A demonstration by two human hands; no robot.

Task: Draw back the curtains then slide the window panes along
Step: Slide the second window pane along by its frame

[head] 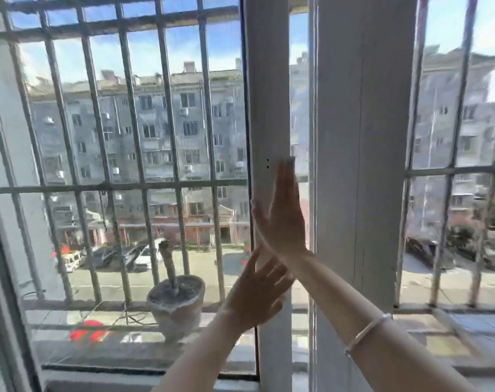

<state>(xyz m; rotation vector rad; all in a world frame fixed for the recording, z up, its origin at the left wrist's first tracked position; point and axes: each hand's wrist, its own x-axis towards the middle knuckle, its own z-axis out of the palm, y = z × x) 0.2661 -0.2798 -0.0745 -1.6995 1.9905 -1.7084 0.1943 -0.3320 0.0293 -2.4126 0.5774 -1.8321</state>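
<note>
No curtain is in view. A white vertical stile of the sliding window pane (269,108) stands at the centre, with glass to its left. A wider white frame upright (365,137) stands just to its right, and a narrow gap shows between them. My right hand (281,219), with a silver bracelet on the forearm, lies flat with its palm against the stile's right edge, fingers pointing up. My left hand (256,295) is lower, fingers spread, pressing on the same stile. The two arms cross at the right wrist. Neither hand holds anything.
Grey metal security bars (133,188) run outside the glass. A clay pot with a cut plant stem (175,301) sits on the outer ledge. The window's bottom track (105,372) runs along the lower edge. Apartment blocks and parked cars lie beyond.
</note>
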